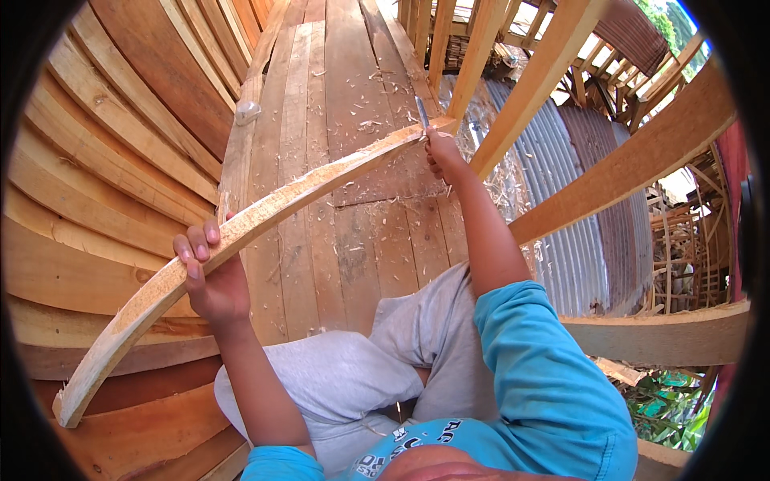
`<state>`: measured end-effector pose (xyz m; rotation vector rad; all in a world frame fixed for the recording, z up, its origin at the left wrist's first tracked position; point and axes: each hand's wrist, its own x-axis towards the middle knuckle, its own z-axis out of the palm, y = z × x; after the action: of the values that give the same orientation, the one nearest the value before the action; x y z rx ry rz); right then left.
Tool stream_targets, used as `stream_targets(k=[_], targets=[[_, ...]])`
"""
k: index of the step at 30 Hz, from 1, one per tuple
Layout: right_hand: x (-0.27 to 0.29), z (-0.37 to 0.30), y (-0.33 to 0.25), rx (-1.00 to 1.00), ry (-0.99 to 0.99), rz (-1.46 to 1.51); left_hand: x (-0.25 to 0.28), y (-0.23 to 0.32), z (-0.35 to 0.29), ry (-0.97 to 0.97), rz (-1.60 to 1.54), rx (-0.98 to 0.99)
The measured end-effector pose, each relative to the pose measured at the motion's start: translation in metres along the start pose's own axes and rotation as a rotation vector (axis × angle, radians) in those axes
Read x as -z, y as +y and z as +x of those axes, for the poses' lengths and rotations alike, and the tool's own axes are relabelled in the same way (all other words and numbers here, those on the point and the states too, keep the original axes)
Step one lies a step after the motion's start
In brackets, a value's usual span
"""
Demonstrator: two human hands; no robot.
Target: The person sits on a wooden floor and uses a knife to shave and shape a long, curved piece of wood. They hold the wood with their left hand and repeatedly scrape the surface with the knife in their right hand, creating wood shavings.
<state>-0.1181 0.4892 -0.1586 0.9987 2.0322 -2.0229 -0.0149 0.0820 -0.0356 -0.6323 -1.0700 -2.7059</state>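
Note:
A long curved length of timber (301,192) slants across in front of me, its near end low on the left and its far end up on the right. My left hand (215,276) is wrapped around it on the left, thumb and fingers over its top edge. At the far right end, my right hand (443,154) is closed around a tool with a narrow grey metal blade (423,112). Its handle is hidden in my fist. The blade crosses the timber near that end. Pale, rough patches mark the timber's upper face.
Curved overlapping planks (104,188) rise as a wall on the left. Wood shavings lie over the plank floor (353,248). Slanting wooden ribs (521,88) stand on the right, with corrugated metal sheets (565,192) beyond them. A clear plastic item (247,112) sits by the left wall.

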Motion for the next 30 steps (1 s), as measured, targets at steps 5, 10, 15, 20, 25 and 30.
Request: stream_targets(k=[5, 10, 15, 20, 25, 30], targets=[[0.013, 0.002, -0.005, -0.251, -0.334, 0.335, 0.002, -0.001, 0.000, -0.003, -0.011, -0.005], [0.017, 0.001, -0.005, -0.307, -0.413, 0.475, 0.000, -0.001, 0.001, -0.017, 0.000, 0.001], [0.021, -0.019, -0.016, -0.128, -0.701, 0.509, 0.003, -0.002, 0.001, -0.035, 0.029, 0.000], [0.008, -0.068, -0.039, 0.016, -0.714, 0.042, 0.001, -0.001, -0.001, -0.020, 0.042, -0.007], [-0.003, -0.091, -0.045, 0.080, -0.889, -0.356, 0.004, 0.000, 0.000, -0.025, 0.052, -0.004], [0.003, -0.065, -0.042, 0.124, 0.096, 0.672, -0.005, -0.001, 0.002, -0.056, 0.027, 0.002]])
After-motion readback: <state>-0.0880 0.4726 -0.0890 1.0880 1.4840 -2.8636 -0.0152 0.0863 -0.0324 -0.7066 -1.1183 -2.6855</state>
